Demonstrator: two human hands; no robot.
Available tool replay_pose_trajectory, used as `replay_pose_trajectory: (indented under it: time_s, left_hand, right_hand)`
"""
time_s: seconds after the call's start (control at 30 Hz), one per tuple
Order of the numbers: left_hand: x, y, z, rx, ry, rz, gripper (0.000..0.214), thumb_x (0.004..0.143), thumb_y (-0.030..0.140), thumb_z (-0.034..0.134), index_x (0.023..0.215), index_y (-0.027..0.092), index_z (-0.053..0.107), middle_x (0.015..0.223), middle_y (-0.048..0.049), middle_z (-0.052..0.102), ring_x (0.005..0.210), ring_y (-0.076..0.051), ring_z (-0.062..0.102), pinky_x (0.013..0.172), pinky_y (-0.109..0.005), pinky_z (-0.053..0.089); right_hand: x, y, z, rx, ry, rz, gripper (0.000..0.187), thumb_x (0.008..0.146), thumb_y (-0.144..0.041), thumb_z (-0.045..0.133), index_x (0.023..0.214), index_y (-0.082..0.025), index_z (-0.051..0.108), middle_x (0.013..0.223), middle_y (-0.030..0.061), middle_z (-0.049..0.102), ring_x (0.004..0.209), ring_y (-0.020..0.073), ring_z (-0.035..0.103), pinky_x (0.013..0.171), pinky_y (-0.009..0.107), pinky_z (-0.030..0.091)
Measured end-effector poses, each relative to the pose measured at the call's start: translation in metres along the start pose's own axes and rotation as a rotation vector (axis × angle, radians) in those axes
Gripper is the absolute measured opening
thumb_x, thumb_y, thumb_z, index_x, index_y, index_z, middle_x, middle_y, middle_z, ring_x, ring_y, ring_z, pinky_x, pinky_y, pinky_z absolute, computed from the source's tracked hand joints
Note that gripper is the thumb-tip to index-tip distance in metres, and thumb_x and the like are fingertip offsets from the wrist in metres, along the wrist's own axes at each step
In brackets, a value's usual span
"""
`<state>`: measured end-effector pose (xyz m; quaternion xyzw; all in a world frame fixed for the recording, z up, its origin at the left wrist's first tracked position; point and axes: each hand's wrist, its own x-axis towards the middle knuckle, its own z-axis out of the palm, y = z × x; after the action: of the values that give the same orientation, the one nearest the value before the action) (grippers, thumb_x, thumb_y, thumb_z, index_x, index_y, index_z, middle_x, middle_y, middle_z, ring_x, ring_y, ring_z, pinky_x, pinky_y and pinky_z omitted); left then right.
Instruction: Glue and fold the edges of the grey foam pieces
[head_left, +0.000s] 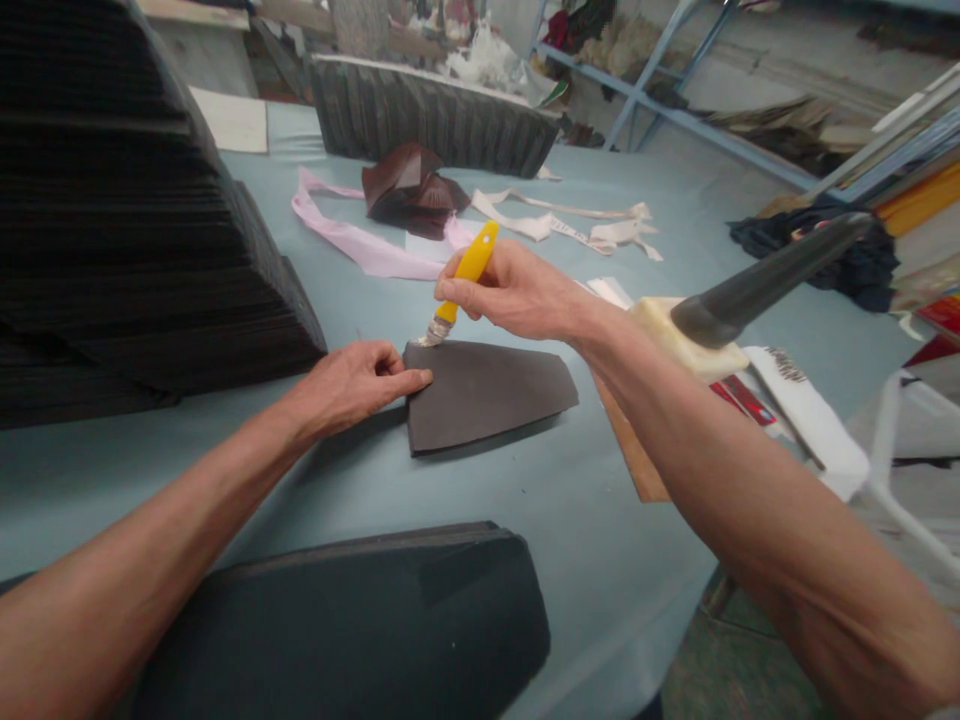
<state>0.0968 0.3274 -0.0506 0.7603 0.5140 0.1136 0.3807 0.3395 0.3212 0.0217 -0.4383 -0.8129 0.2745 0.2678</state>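
My right hand (517, 285) is closed around the yellow handle of a paintbrush (472, 265). The whitish bristles, pointing down, touch the far left corner of a dark grey tapered panel (487, 395) lying on the table. At that panel's left edge is my left hand (360, 385), its thumb pressed on top and its fingers curled at the edge. The undersides of those fingers are hidden. Nearer to me, below my left forearm, lies a pile of larger dark panels (360, 625).
A tall stack of black sheets (112, 220) rises on the left. Brown crumpled material (412, 190), a pink strip (360, 240) and a row of dark pieces (427, 115) lie behind. On the right, a dark handle (772, 280) slants up from a cream container (690, 340).
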Motion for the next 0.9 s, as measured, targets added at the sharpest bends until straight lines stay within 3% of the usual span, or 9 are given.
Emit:
replay_pose_trajectory:
  time_s: [0.5,0.67,0.8,0.9]
  left_hand:
    - [0.001,0.001,0.001,0.027,0.015,-0.003,0.055,0.074,0.078,0.071,0.069,0.025,0.059,0.062,0.0006,0.055,0.062,-0.018,0.047,0.058,-0.033,0.031]
    - [0.001,0.001,0.0,0.057,-0.005,-0.007,0.057,0.073,0.081,0.068,0.071,0.025,0.059,0.065,-0.0001,0.056,0.063,-0.019,0.047,0.059,-0.034,0.032]
    - [0.003,0.001,-0.001,0.074,-0.022,0.004,0.058,0.074,0.082,0.065,0.072,0.025,0.06,0.068,-0.0015,0.059,0.066,-0.02,0.05,0.06,-0.034,0.034]
    - [0.005,0.0,-0.002,0.08,-0.027,0.011,0.06,0.073,0.084,0.064,0.071,0.025,0.06,0.066,-0.002,0.058,0.065,-0.021,0.05,0.06,-0.034,0.033]
  right_hand:
    - [-0.014,-0.013,-0.015,-0.12,-0.033,0.073,0.026,0.107,-0.026,0.062,0.082,-0.018,0.059,0.066,-0.0066,0.047,0.065,0.0097,0.037,0.064,0.029,0.031]
    - [-0.022,-0.012,-0.017,-0.114,-0.012,0.118,0.026,0.107,-0.026,0.062,0.083,-0.017,0.065,0.067,-0.0052,0.054,0.064,0.0096,0.044,0.063,0.028,0.035]
    - [-0.044,-0.012,-0.025,-0.012,0.165,0.146,0.024,0.107,-0.033,0.067,0.089,-0.017,0.068,0.065,-0.0056,0.055,0.059,0.0086,0.047,0.057,0.026,0.037]
    - [-0.077,-0.023,-0.032,0.083,0.368,0.192,0.038,0.101,-0.055,0.075,0.094,-0.018,0.071,0.066,-0.0049,0.057,0.058,0.0087,0.049,0.053,0.025,0.039]
